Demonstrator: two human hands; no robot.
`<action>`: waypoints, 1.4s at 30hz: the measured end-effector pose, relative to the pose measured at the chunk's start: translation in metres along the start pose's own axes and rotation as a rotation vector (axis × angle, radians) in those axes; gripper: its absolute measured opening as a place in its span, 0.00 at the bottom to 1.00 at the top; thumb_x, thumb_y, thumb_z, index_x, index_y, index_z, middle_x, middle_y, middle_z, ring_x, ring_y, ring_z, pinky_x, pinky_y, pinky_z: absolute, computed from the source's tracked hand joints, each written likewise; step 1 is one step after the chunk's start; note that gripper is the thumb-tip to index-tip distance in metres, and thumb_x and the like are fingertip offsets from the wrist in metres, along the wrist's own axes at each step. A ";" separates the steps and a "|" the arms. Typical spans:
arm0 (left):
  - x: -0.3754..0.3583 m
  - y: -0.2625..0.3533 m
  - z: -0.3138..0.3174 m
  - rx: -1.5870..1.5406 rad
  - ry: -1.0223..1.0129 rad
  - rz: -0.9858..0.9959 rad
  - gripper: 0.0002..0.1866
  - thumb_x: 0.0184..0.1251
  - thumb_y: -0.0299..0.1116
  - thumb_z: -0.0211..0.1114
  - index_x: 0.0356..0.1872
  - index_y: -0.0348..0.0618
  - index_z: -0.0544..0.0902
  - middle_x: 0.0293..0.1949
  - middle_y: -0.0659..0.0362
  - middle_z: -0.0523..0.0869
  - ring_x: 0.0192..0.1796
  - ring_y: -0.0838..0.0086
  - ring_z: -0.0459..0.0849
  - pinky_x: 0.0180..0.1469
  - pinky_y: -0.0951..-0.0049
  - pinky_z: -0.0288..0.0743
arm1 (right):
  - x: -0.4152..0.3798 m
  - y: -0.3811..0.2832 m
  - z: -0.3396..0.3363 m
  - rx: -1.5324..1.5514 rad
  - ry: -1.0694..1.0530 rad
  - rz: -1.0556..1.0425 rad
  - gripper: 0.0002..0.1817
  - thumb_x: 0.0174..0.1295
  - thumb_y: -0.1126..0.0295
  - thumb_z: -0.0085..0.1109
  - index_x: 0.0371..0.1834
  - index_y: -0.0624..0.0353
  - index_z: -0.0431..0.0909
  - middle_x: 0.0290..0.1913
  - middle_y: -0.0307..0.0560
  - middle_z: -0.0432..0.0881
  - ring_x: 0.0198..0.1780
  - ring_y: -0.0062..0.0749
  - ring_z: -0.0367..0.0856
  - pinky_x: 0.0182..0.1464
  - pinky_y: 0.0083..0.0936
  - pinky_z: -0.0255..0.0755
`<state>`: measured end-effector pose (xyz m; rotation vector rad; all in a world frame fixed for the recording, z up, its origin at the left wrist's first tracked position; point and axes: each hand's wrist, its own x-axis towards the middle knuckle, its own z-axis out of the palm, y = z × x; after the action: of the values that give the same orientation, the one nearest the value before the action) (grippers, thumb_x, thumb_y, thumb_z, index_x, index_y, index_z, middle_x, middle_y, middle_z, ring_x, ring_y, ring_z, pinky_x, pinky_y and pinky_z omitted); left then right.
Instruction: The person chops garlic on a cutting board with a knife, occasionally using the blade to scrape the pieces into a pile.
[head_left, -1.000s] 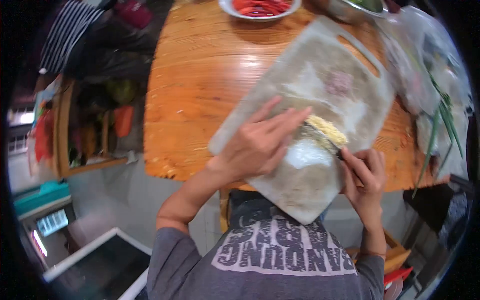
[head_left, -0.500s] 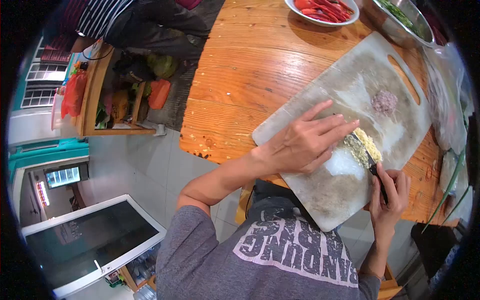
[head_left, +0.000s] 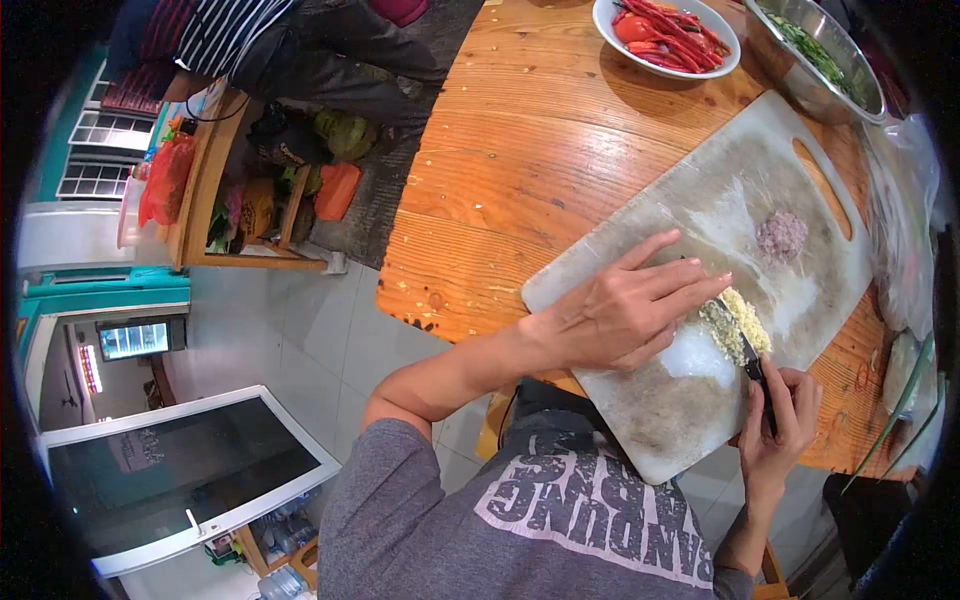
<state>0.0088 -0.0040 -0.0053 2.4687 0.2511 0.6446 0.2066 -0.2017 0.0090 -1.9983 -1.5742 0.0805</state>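
My right hand is closed around the black handle of a knife. Its blade lies across a pile of finely chopped, pale yellow garlic on the worn white cutting board. My left hand is stretched out over the board, palm down, fingers extended and thumb apart. Its fingertips are right at the blade's far end, partly hiding it. Higher on the board sits a small mound of minced, purplish shallot.
Beyond the board stand a white bowl of red chillies and tomato and a metal bowl with chopped greens. Plastic bags and long green leaves lie at the right. Another person is at upper left, near a wooden shelf.
The view has shifted, so the board and table appear slightly lower and further right. Both hands stay at the knife over the garlic, with little movement relative to the board.
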 end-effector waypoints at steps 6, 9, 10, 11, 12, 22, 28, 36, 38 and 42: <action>0.000 -0.001 0.003 0.002 0.022 0.012 0.37 0.58 0.24 0.65 0.74 0.42 0.72 0.59 0.48 0.83 0.65 0.60 0.82 0.79 0.48 0.57 | 0.000 0.001 0.000 -0.001 0.001 0.006 0.22 0.53 0.84 0.68 0.53 0.61 0.87 0.37 0.49 0.79 0.39 0.39 0.75 0.43 0.32 0.71; 0.001 0.001 -0.001 0.022 0.006 0.008 0.36 0.58 0.24 0.65 0.73 0.42 0.73 0.59 0.49 0.84 0.65 0.60 0.82 0.79 0.48 0.57 | 0.000 -0.002 -0.001 0.016 0.004 0.013 0.21 0.54 0.84 0.68 0.53 0.62 0.87 0.37 0.50 0.79 0.39 0.40 0.76 0.44 0.32 0.71; 0.001 0.001 -0.003 0.041 -0.006 0.010 0.36 0.58 0.24 0.65 0.73 0.42 0.73 0.59 0.48 0.84 0.65 0.60 0.82 0.80 0.48 0.57 | 0.001 -0.003 0.000 0.041 -0.003 0.008 0.20 0.54 0.84 0.68 0.53 0.63 0.87 0.37 0.50 0.79 0.39 0.40 0.76 0.44 0.31 0.71; 0.002 0.002 -0.003 0.050 -0.017 0.020 0.35 0.58 0.25 0.65 0.72 0.41 0.74 0.60 0.48 0.84 0.65 0.60 0.82 0.80 0.48 0.57 | 0.002 -0.005 -0.001 0.054 -0.009 0.009 0.20 0.54 0.84 0.68 0.53 0.63 0.87 0.37 0.50 0.79 0.40 0.40 0.76 0.43 0.31 0.71; 0.000 0.003 -0.005 0.095 -0.009 0.031 0.34 0.58 0.24 0.65 0.71 0.40 0.75 0.61 0.48 0.84 0.65 0.61 0.82 0.80 0.48 0.56 | 0.001 -0.006 -0.004 0.049 -0.016 0.025 0.20 0.55 0.84 0.68 0.53 0.64 0.87 0.37 0.51 0.79 0.40 0.40 0.76 0.43 0.30 0.72; 0.000 0.002 -0.005 0.152 0.151 0.107 0.31 0.55 0.18 0.57 0.64 0.36 0.81 0.63 0.52 0.83 0.67 0.59 0.82 0.79 0.50 0.56 | 0.016 0.026 -0.026 -0.026 0.143 0.017 0.22 0.50 0.81 0.72 0.51 0.54 0.89 0.36 0.45 0.79 0.35 0.35 0.75 0.34 0.28 0.70; -0.002 0.003 -0.008 0.205 0.218 0.067 0.30 0.55 0.18 0.57 0.63 0.37 0.81 0.57 0.54 0.87 0.62 0.64 0.86 0.74 0.53 0.64 | 0.023 0.029 -0.022 -0.042 0.097 -0.010 0.20 0.51 0.78 0.72 0.50 0.52 0.89 0.36 0.43 0.80 0.35 0.35 0.77 0.34 0.28 0.71; -0.003 0.004 -0.010 0.186 0.230 0.015 0.24 0.60 0.16 0.57 0.59 0.37 0.81 0.53 0.48 0.89 0.61 0.60 0.87 0.74 0.53 0.62 | 0.037 0.031 -0.029 -0.133 -0.028 -0.116 0.22 0.48 0.76 0.72 0.50 0.49 0.89 0.38 0.41 0.80 0.37 0.35 0.77 0.35 0.29 0.72; -0.001 0.005 -0.010 0.204 0.224 -0.001 0.24 0.60 0.15 0.58 0.59 0.38 0.81 0.53 0.50 0.90 0.61 0.60 0.87 0.74 0.53 0.63 | 0.035 0.031 -0.035 -0.163 -0.025 -0.154 0.23 0.48 0.76 0.73 0.51 0.49 0.89 0.38 0.41 0.80 0.37 0.36 0.77 0.35 0.29 0.72; 0.000 0.004 -0.009 0.197 0.203 -0.019 0.23 0.60 0.15 0.58 0.58 0.39 0.82 0.53 0.52 0.90 0.63 0.59 0.86 0.74 0.53 0.63 | 0.028 0.027 -0.052 -0.201 -0.007 -0.177 0.24 0.47 0.76 0.73 0.51 0.49 0.89 0.37 0.41 0.80 0.37 0.37 0.77 0.36 0.30 0.72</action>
<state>0.0039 -0.0031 0.0035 2.5834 0.4345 0.9030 0.2588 -0.2011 0.0472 -1.9970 -1.8183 -0.1458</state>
